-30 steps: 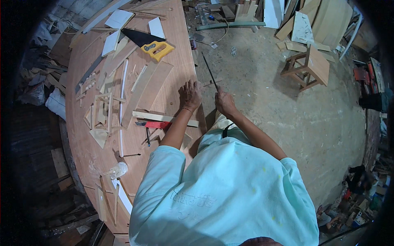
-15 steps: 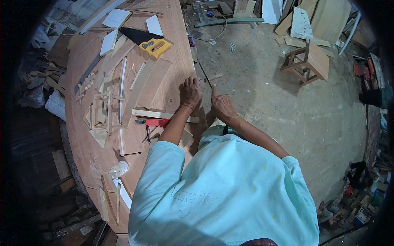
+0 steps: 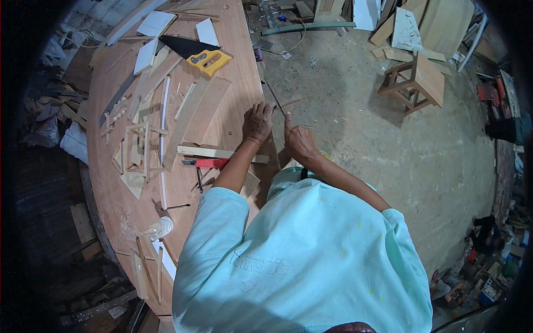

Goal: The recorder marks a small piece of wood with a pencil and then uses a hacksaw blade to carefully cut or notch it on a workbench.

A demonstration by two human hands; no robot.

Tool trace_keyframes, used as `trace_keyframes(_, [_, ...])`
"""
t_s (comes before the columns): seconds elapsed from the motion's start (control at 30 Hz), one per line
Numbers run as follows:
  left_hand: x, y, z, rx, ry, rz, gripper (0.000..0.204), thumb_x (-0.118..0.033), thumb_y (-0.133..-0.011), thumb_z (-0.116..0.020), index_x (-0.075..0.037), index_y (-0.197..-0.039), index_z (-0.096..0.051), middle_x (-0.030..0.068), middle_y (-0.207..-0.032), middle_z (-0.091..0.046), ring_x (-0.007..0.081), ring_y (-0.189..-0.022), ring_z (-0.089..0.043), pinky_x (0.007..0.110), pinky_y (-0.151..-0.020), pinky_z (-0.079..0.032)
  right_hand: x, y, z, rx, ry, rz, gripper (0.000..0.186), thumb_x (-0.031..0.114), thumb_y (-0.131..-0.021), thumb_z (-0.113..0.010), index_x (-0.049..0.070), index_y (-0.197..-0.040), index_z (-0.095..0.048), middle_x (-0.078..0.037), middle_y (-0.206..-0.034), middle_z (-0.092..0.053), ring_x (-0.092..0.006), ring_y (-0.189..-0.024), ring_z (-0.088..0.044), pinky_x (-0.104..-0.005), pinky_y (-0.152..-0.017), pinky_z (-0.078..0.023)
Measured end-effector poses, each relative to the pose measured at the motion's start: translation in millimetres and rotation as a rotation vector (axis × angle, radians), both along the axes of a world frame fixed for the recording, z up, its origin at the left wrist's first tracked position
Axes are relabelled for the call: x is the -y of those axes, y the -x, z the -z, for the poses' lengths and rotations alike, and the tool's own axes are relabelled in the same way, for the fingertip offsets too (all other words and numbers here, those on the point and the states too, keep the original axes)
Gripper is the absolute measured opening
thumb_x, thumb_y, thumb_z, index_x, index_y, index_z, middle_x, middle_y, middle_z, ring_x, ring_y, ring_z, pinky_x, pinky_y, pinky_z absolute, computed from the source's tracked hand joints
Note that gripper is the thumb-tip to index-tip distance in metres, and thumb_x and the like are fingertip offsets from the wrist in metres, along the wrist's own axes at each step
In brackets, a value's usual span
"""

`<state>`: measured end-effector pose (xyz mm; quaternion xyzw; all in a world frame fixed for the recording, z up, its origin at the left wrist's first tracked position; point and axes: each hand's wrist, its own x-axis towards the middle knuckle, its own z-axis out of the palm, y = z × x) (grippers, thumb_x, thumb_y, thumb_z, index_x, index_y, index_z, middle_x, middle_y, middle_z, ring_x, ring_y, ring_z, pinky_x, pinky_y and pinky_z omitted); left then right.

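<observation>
At the right edge of the plywood table (image 3: 111,183), my left hand (image 3: 257,119) has its fingers pressed together over a small pale wood strip (image 3: 292,101) that juts out past the edge. My right hand (image 3: 300,139), just right of it and lower, grips a thin dark rod-like tool (image 3: 271,90), index finger stretched along it. The tool lies across the strip; contact is hard to confirm. Beside my left forearm lie a pale batten (image 3: 194,150) and a red utility knife (image 3: 210,162).
A yellow-handled saw (image 3: 209,62), wood offcuts, a small stick frame (image 3: 145,150) and a plastic cup (image 3: 162,227) occupy the table. A wooden stool (image 3: 422,83) stands right on the concrete floor; boards (image 3: 405,33) lean behind it, and clutter lines the lower right.
My right hand has shifted slightly up and left, its index finger now extended, and the tool's tip has come downward. The wood strip shows more clearly beyond the table edge.
</observation>
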<state>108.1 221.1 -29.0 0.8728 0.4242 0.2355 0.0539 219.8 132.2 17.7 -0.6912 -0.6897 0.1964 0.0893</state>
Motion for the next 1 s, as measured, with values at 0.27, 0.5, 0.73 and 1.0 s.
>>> trace_keyframes(0.27, [-0.6,3.6,5.5,0.017,-0.014,0.024,0.017,-0.006,-0.068,-0.045,-0.008,-0.083,-0.052,0.0073,-0.085,-0.047,0.0246,-0.079,-0.044,0.033,-0.068,-0.037,0.5,2.5,-3.5,0.017,-0.001,-0.030,0.059,0.003,-0.067,-0.040,-0.011,-0.118,-0.015,-0.022,-0.062,-0.052,-0.0328,-0.054,-0.054,-0.0394,-0.046,-0.042])
trace_keyframes(0.5, [0.0,3.2,3.5,0.042,0.013,0.063,0.021,-0.005,-0.067,-0.045,-0.006,-0.086,-0.050,0.0083,-0.087,-0.047,0.0257,-0.080,-0.044,0.033,-0.069,-0.036,-0.8,1.9,-2.3,0.048,0.011,-0.022,0.057,0.003,-0.068,-0.039,-0.010,-0.119,-0.016,-0.022,-0.061,-0.052,-0.0329,-0.053,-0.054,-0.0391,-0.046,-0.042])
trace_keyframes(0.73, [0.1,2.6,4.2,0.084,0.021,0.022,0.017,-0.007,-0.066,-0.046,-0.005,-0.082,-0.049,0.0093,-0.081,-0.047,0.0253,-0.077,-0.044,0.035,-0.067,-0.035,-1.1,-0.5,-8.9,0.022,0.051,-0.012,0.055,0.004,-0.071,-0.038,-0.008,-0.120,-0.016,-0.023,-0.063,-0.052,-0.0330,-0.056,-0.054,-0.0395,-0.046,-0.042])
trace_keyframes(1.0, [0.4,16.2,25.9,-0.033,-0.157,-0.075,0.015,-0.015,-0.068,-0.051,-0.007,-0.081,-0.048,0.0088,-0.078,-0.045,0.0244,-0.077,-0.045,0.035,-0.068,-0.034,-1.2,1.3,-1.6,-0.011,0.025,-0.018,0.058,0.006,-0.070,-0.041,-0.005,-0.121,-0.015,-0.023,-0.064,-0.052,-0.0357,-0.058,-0.053,-0.0418,-0.047,-0.041])
